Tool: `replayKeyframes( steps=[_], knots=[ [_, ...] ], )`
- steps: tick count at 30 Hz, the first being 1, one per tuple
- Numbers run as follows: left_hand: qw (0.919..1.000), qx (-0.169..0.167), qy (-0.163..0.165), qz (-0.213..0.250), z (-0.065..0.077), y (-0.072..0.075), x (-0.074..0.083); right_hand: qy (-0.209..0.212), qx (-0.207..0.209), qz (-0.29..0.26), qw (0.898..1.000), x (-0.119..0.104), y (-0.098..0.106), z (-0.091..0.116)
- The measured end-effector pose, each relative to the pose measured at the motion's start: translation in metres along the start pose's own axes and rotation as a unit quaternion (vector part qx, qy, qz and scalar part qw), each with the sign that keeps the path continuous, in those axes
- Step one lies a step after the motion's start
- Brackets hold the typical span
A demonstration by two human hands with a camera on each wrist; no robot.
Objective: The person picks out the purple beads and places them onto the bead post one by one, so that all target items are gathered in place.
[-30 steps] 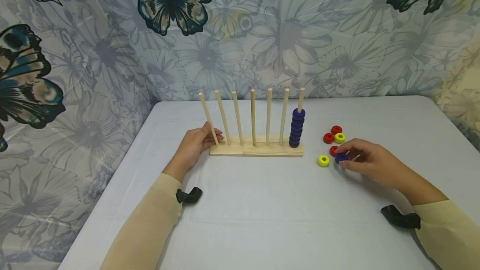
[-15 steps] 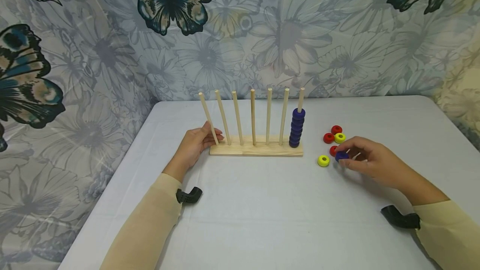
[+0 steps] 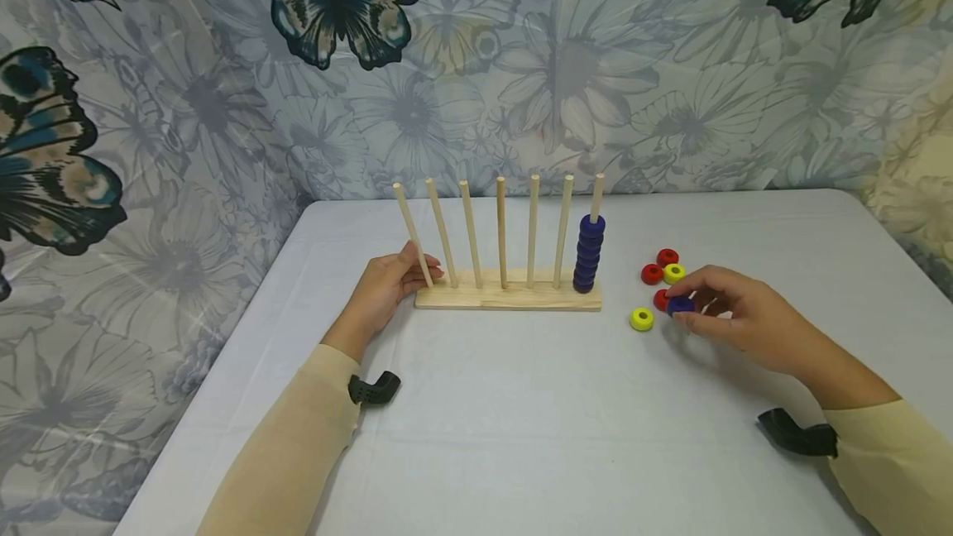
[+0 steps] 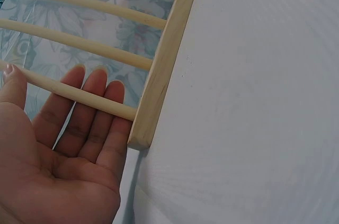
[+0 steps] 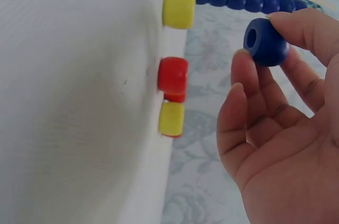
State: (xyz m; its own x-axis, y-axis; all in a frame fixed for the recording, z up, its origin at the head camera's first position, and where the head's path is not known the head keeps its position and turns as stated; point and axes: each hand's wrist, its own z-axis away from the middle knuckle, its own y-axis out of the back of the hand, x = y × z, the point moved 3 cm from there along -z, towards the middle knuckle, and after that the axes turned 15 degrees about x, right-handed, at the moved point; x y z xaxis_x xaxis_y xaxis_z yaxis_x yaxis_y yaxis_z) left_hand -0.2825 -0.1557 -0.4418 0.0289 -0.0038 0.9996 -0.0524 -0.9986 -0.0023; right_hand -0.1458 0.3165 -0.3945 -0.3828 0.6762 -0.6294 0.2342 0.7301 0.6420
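Observation:
A wooden rack point(image 3: 509, 297) with a row of upright pegs stands on the table. My left hand point(image 3: 387, 284) is at its left end, fingers extended behind the leftmost peg point(image 4: 79, 96) and thumb tip right at that peg. Several dark blue beads point(image 3: 588, 255) are stacked on the rightmost peg. To the right of the rack, my right hand point(image 3: 733, 313) pinches a blue bead point(image 5: 266, 43) between thumb and fingers. In the right wrist view this bead is raised off the table, its hole facing the table.
Loose red beads point(image 3: 651, 274) and yellow beads point(image 3: 642, 319) lie on the white-covered table point(image 3: 521, 420) between the rack and my right hand. Behind the table hangs a cloth point(image 3: 581, 89) printed with flowers and butterflies.
My right hand has lifted the blue bead slightly off the table. The left hand and the rack have stayed in place.

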Motion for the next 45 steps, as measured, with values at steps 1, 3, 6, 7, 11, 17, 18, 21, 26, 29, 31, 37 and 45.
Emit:
replayKeyframes(
  steps=[1,3,6,7,11,17,18,21,26,29,31,37,45],
  knots=[
    [1.0,-0.001,0.0,0.002,0.0,0.0,0.0,0.004,0.002,0.002,1.0,-0.001,0.001,-0.001],
    [1.0,-0.004,-0.001,0.002,0.0,0.0,0.0,0.014,0.007,0.002,1.0,-0.004,0.002,-0.002],
    [1.0,0.0,0.001,0.002,0.0,0.0,0.001,0.04,0.017,-0.01,0.999,-0.009,0.003,-0.004],
    [1.0,0.001,0.001,0.001,0.001,0.001,0.002,0.051,0.019,-0.016,0.998,-0.01,0.002,-0.005],
    [1.0,0.005,0.002,0.001,0.002,0.0,0.004,0.087,0.026,-0.039,0.995,-0.017,0.001,-0.006],
    [1.0,-0.001,0.004,0.008,0.0,0.0,0.001,0.117,0.028,-0.036,0.992,-0.03,0.0,-0.008],
    [0.9999,-0.001,0.004,0.01,0.0,0.0,0.0,0.121,0.028,-0.033,0.992,-0.033,0.0,-0.009],
    [0.9999,0.0,0.003,0.011,-0.001,0.001,-0.001,0.133,0.034,-0.026,0.99,-0.04,0.0,-0.013],
    [1.0,-0.002,-0.001,0.006,0.0,0.0,0.0,0.15,0.046,-0.025,0.987,-0.05,0.0,-0.021],
    [1.0,-0.002,0.0,0.008,0.0,0.0,0.0,0.154,0.049,-0.028,0.986,-0.056,0.0,-0.025],
    [1.0,0.0,0.002,0.009,0.0,0.0,0.0,0.156,0.051,-0.031,0.986,-0.059,-0.001,-0.028],
    [0.9999,0.0,0.006,0.011,-0.001,0.0,-0.001,0.161,0.07,-0.032,0.984,-0.072,-0.001,-0.035],
    [0.9999,0.0,0.003,0.013,-0.001,0.0,-0.001,0.138,0.086,-0.014,0.987,-0.087,0.0,-0.05]
  ],
)
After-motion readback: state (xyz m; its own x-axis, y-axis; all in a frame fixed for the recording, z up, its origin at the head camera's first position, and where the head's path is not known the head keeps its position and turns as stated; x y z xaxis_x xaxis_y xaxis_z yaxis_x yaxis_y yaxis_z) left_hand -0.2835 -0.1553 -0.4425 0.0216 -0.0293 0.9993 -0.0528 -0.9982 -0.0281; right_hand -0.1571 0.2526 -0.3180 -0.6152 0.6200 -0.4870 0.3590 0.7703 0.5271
